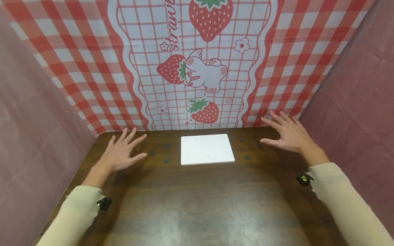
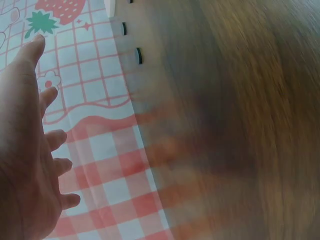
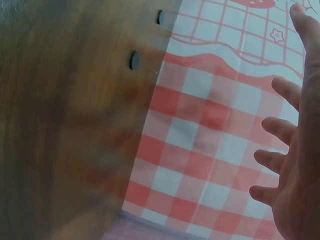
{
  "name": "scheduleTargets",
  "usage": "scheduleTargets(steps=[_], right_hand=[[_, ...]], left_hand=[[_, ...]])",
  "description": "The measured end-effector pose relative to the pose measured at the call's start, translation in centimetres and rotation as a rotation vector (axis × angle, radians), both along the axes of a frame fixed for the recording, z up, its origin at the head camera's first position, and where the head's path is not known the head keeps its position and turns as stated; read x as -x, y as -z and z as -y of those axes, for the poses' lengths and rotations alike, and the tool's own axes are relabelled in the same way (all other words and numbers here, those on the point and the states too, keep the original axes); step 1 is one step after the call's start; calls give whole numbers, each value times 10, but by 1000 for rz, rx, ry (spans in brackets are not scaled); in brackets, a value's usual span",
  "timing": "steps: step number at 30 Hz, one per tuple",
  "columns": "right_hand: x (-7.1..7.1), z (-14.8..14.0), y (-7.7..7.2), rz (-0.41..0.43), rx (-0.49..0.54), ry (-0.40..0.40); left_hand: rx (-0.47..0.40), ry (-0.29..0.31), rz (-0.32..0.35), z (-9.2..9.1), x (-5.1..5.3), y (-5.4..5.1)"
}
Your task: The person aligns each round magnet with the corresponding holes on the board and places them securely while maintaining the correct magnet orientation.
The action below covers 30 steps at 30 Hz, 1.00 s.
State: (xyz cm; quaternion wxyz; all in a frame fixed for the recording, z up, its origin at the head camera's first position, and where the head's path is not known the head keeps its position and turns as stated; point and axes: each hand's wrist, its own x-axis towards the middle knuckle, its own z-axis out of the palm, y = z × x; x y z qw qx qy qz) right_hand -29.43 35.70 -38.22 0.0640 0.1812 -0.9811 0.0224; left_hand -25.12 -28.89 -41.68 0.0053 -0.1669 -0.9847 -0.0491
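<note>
A white rectangular plate [image 1: 207, 149] lies on the brown table, with shallow round recesses along its two long edges. To its left are three small dark discs, one of them a disc [image 1: 165, 160] nearest the front. Three more dark discs lie to its right, among them a disc [image 1: 247, 157]. My left hand [image 1: 121, 153] hovers over the table left of the discs, fingers spread and holding nothing. On the other side my right hand [image 1: 286, 135] is also spread and holds nothing, close to the outermost right disc [image 1: 259, 145].
A red-and-white checked cloth [image 1: 86, 51] with strawberry prints hangs behind the table [image 1: 197, 205]. Pink curtains flank both sides, a left curtain [image 1: 34, 119] and a right curtain [image 1: 354, 89]. Each sleeve carries a small black device at the wrist.
</note>
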Motion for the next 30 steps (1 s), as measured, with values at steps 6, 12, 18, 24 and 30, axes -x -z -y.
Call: scheduleTargets(steps=[6,12,18,24,30], right_hand=[[1,9,9,-17,0,-11],[1,15,12,0,8,-10],[3,19,15,-1,14,-24],[5,23,14,8,19,-19],[6,28,10,25,18,-15]], left_hand=[[-45,-7,11,-6,6,5],[-70,1,5,-13,7,6],[-78,11,-1,-21,8,5],[-84,26,3,-28,10,5],[-92,25,2,-35,12,4]])
